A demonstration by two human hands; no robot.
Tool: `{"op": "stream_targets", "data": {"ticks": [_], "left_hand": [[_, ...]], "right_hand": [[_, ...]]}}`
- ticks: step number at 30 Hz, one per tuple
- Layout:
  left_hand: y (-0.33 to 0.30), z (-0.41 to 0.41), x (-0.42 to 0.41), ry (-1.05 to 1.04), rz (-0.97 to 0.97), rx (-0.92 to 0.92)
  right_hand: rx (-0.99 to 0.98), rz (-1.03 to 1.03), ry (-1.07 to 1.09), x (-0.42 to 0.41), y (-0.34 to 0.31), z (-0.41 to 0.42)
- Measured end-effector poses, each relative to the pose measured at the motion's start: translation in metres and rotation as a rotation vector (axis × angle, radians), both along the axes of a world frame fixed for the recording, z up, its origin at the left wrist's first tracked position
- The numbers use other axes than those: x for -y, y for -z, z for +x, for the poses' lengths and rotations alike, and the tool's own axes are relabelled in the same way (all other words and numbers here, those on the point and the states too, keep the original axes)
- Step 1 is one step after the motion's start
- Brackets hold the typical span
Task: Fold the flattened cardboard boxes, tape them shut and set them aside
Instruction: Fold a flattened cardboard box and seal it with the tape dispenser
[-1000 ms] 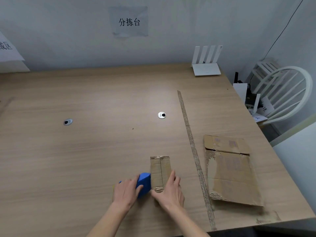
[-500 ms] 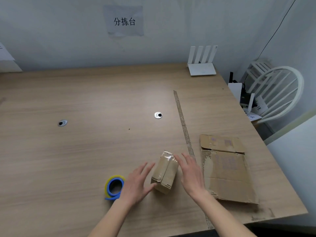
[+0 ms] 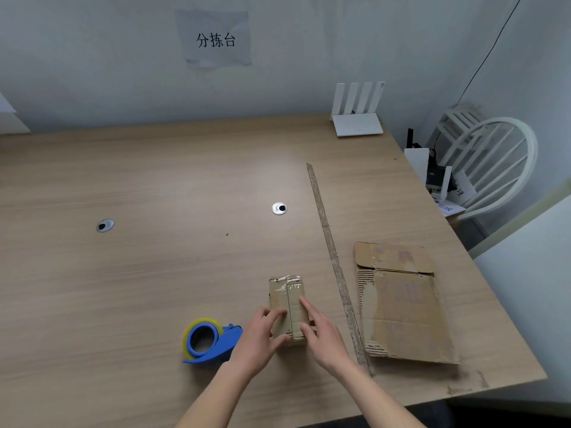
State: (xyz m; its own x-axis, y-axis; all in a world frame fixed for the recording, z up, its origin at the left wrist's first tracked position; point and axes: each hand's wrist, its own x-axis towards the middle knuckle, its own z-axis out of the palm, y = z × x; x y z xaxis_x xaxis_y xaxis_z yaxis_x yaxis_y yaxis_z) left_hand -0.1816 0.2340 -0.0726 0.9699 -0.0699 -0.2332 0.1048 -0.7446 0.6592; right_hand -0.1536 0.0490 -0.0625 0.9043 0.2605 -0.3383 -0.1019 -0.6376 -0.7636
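We count one folded box point(image 3: 289, 304), small and brown, standing on the wooden table point(image 3: 154, 273) near its front edge. One flattened cardboard sheet point(image 3: 401, 310) lies to the right of it, well apart. Between the two runs one long thin strip point(image 3: 332, 251), stretching from mid-table toward the near edge. One blue tape dispenser point(image 3: 210, 341), carrying a yellowish roll, sits just left of our left hand point(image 3: 258, 341). Two round metal grommets are set in the tabletop, one on the left point(image 3: 105, 225) and one nearer the centre point(image 3: 279, 208).

Box relative to hands: it lies directly between them and extends beyond the fingertips, away from us. The left hand grips the box's near left side, fingers curled over its top edge and thumb at the near corner. Our right hand point(image 3: 323, 335) rests on the near right part, fingers fairly straight, index finger lying along the top face.

Orientation: the box's long axis runs away from us, roughly parallel to the strip. A seam runs down the middle of the top face along the same axis. Clear tape shows crumpled at the far end.

Background, counted: one white router point(image 3: 358, 118) with four upright antennas at the table's far right corner, one white chair point(image 3: 494, 168) beyond the right edge, one paper sign point(image 3: 216, 38) on the wall.
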Motion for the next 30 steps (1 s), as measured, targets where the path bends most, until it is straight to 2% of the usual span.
{"op": "stream_targets", "data": {"ticks": [7, 12, 16, 18, 22, 26, 28, 30], "left_hand": [[-0.001, -0.017, -0.043, -0.143, 0.297, 0.054], [0.020, -0.034, -0.073, -0.161, 0.557, -0.164], [0.029, -0.035, -0.075, -0.241, 0.642, -0.166], [0.030, -0.038, -0.075, -0.242, 0.686, -0.228], [0.029, -0.038, -0.083, -0.169, 0.527, -0.222], [0.002, -0.029, -0.100, -0.172, 0.210, -0.046], [-0.020, -0.018, -0.105, -0.122, 0.152, 0.032], [-0.042, -0.006, -0.108, -0.077, 0.141, 0.092]], "right_hand": [[0.056, 0.060, 0.041, 0.001, 0.000, 0.003], [0.039, 0.105, 0.075, -0.001, 0.003, 0.005], [0.025, 0.127, 0.089, 0.002, 0.005, 0.004], [0.027, 0.122, 0.097, 0.004, 0.006, 0.005], [0.079, 0.066, 0.090, 0.005, 0.004, 0.005], [0.240, 0.018, 0.072, -0.008, -0.013, 0.015], [0.190, 0.083, 0.006, -0.024, -0.029, 0.023], [0.039, 0.217, -0.044, -0.045, -0.048, 0.030]]}}
